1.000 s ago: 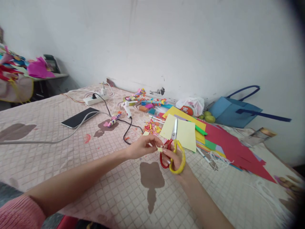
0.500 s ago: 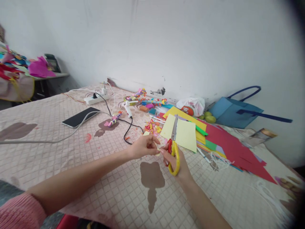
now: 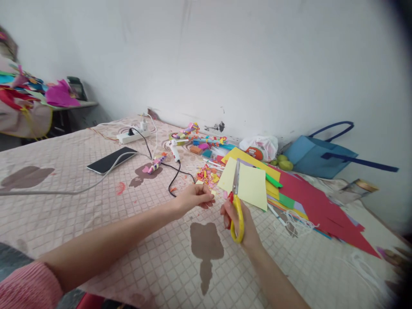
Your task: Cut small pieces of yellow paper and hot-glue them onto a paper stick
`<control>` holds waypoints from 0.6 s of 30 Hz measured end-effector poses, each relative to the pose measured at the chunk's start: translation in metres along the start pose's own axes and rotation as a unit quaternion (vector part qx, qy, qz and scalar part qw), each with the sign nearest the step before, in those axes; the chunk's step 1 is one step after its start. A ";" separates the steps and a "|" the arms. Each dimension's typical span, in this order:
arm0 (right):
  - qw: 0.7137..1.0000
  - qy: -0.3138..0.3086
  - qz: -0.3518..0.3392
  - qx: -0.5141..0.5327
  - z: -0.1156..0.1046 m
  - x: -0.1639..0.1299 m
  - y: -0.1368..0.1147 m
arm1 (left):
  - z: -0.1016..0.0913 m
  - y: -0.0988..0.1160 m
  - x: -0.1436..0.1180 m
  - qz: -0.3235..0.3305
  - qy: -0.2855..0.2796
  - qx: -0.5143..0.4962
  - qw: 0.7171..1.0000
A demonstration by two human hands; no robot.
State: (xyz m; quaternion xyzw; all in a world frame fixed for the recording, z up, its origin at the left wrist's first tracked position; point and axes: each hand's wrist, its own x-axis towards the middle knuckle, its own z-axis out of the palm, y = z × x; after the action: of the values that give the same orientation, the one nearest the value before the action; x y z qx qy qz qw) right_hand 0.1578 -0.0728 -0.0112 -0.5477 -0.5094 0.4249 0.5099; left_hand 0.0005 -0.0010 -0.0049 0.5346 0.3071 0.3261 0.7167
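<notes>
One pair of scissors (image 3: 236, 201) sits in your right hand (image 3: 237, 219), your fingers (image 3: 226, 213) curled shut through the yellow and red handles. The blades are closed and point up and away from you toward the wall, so the long axis runs nearly straight from your palm out over one pale yellow sheet (image 3: 245, 182), which lies just beyond your fingertips. Your left hand (image 3: 192, 198) hovers just to the left of the scissors, its fingers pinched closed on one small yellow paper scrap (image 3: 213, 193). Both hands are above a quilted bed cover (image 3: 96, 223), close together but not touching. Beyond the pale sheet lies one stack of coloured paper (image 3: 309, 197), red on top, spreading to the right of your right hand. Farther ahead of your left fingers are one glue gun (image 3: 174, 150), one black phone (image 3: 111, 159) and one white power strip (image 3: 132, 136). One blue bag (image 3: 318, 154) rests against the wall, well beyond your right hand.
</notes>
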 end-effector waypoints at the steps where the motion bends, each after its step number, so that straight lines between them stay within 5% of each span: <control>1: 1.000 -0.013 0.001 -0.025 -0.001 -0.001 0.000 | -0.003 0.004 0.001 0.010 0.010 -0.010 1.000; 9: 0.986 -0.080 -0.006 -0.150 0.000 -0.005 0.011 | -0.012 0.027 0.001 0.073 0.053 -0.076 0.993; 18: 0.979 -0.070 -0.013 -0.190 0.001 -0.005 0.011 | -0.013 0.031 0.000 0.102 0.065 -0.046 0.992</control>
State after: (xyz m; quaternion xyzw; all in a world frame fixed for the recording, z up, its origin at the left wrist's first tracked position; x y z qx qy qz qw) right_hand 0.1580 -0.0777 -0.0226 -0.5968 -0.6224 0.3508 0.3651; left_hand -0.0143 0.0131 0.0215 0.5075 0.2816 0.4449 0.6820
